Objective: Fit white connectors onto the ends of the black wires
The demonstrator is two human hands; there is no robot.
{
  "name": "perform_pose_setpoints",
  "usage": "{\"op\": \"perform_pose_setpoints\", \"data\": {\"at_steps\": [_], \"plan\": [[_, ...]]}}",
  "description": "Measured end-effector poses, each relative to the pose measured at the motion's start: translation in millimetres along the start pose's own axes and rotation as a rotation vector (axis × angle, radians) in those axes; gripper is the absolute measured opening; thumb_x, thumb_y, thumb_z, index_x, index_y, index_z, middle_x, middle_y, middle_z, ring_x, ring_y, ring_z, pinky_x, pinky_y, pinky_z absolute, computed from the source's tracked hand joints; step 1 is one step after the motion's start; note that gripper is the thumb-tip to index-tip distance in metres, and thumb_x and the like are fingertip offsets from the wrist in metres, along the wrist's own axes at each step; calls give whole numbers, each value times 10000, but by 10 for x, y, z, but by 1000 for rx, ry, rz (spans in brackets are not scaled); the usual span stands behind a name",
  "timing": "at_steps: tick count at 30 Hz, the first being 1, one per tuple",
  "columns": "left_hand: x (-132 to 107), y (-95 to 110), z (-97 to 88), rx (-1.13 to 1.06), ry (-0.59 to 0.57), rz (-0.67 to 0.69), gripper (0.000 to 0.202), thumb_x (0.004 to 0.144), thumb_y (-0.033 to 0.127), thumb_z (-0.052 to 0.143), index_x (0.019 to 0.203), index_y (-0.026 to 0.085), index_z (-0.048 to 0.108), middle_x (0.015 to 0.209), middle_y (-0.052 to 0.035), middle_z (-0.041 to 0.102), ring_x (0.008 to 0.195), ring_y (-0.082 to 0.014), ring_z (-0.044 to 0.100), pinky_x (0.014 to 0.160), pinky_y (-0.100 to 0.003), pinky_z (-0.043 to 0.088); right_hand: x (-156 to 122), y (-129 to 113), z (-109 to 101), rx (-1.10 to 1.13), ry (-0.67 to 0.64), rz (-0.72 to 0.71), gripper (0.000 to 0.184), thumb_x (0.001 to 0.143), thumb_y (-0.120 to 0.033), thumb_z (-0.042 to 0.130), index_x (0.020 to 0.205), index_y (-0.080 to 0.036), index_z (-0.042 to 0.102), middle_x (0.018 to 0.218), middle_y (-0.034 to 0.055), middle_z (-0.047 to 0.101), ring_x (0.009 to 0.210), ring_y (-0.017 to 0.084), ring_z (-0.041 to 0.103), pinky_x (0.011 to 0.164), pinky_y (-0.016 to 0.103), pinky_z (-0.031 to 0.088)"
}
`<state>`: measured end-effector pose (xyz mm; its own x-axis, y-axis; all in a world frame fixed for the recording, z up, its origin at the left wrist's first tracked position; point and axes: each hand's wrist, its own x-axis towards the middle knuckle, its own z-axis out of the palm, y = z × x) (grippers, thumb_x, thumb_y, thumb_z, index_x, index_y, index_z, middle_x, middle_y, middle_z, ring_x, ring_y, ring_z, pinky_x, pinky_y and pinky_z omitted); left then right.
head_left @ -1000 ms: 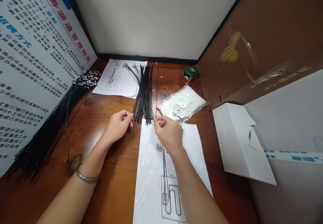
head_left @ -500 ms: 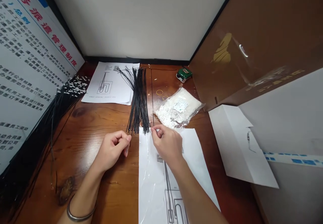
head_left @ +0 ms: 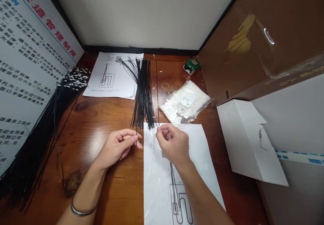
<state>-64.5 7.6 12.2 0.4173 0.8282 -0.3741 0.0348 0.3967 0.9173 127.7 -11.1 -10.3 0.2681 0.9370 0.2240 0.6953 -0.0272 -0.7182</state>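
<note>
A bundle of thin black wires (head_left: 143,93) lies lengthwise on the wooden table, its near ends just beyond my hands. My left hand (head_left: 124,144) pinches one short-looking black wire (head_left: 137,133) between thumb and fingers, beside the bundle's near left end. My right hand (head_left: 174,140) is closed in a pinch at the bundle's near right corner, over a printed drawing sheet (head_left: 154,184). A thin black wire seems to end at its fingertips, though the tip is too small to make out well. Right of the bundle lies a clear bag of small white pieces (head_left: 189,100).
Black wires with white connector ends (head_left: 76,78) are heaped along the left board. Another drawing sheet (head_left: 96,83) lies at the back left. A green tape measure (head_left: 192,66) and yellow rubber bands (head_left: 165,85) sit farther back. A folded white card (head_left: 245,144) leans at the right.
The whole view has shifted, moving the table things right and slightly up. My left fingers have loosened a little and show more of the wire. My right hand stays pinched by the bundle.
</note>
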Motion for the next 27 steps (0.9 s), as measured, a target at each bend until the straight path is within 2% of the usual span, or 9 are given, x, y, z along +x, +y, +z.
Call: {"op": "perform_pose_setpoints", "data": {"at_steps": [8, 10, 13, 15, 17, 20, 22, 24, 27], "plan": [[22, 22, 19, -1, 13, -6, 291, 824, 430, 628, 892, 150, 670, 685, -40, 703, 353, -28, 291, 343, -198, 159, -11, 27, -14, 113, -48, -159, 135, 749, -151, 539, 626, -205, 529, 470, -79, 354, 420, 88, 349, 451, 231, 324], [14, 46, 46, 31, -13, -3, 286, 817, 426, 636, 867, 148, 684, 634, -30, 688, 369, -38, 314, 363, -198, 189, -19, 38, -11, 187, -105, -219, 59, 801, -172, 548, 795, -197, 600, 499, -80, 410, 403, 83, 331, 427, 231, 319], [-12, 81, 91, 87, -78, 11, 264, 799, 402, 659, 812, 142, 701, 603, -37, 682, 467, -86, 487, 459, -210, 345, -43, 49, 3, 297, -155, -347, 335, 852, -163, 544, 1183, -209, 562, 734, -23, 655, 380, 74, 297, 401, 242, 334], [-32, 93, 110, 110, -131, 9, 248, 797, 387, 663, 800, 142, 702, 610, -46, 695, 550, -122, 572, 560, -237, 421, -60, 46, 11, 324, -170, -400, 419, 868, -148, 532, 1274, -254, 535, 931, 22, 721, 372, 77, 306, 410, 260, 361], [-49, 97, 112, 149, -189, -4, 240, 806, 377, 654, 787, 142, 699, 617, -54, 707, 564, -131, 589, 603, -252, 438, -71, 27, 11, 319, -193, -401, 378, 873, -163, 539, 1227, -278, 600, 935, 26, 734, 375, 89, 344, 425, 275, 378], [-65, 92, 81, 237, -251, -8, 270, 821, 394, 622, 765, 139, 690, 633, -66, 716, 470, -106, 506, 506, -241, 379, -72, -16, -1, 346, -259, -335, 241, 855, -198, 570, 1042, -257, 709, 719, 7, 701, 384, 96, 356, 423, 275, 368], [-72, 85, 42, 272, -251, 61, 315, 847, 423, 562, 798, 138, 687, 659, -74, 715, 443, -103, 459, 453, -243, 330, -62, -32, -9, 417, -292, -256, 170, 828, -203, 596, 918, -235, 737, 573, -18, 617, 384, 91, 322, 409, 266, 339], [-77, 81, -1, 340, -164, 198, 299, 863, 402, 517, 881, 145, 668, 686, -67, 701, 502, -126, 499, 481, -255, 348, -46, -26, -13, 503, -303, -166, 108, 802, -215, 631, 824, -218, 737, 471, -47, 517, 380, 86, 298, 403, 260, 310], [-79, 85, -58, 659, 47, 382, 164, 817, 285, 562, 940, 184, 603, 762, -36, 663, 712, -176, 566, 660, -297, 410, -18, 1, -19, 649, -347, -45, 74, 772, -258, 674, 756, -197, 713, 500, -25, 554, 398, 92, 384, 408, 257, 322]]}}
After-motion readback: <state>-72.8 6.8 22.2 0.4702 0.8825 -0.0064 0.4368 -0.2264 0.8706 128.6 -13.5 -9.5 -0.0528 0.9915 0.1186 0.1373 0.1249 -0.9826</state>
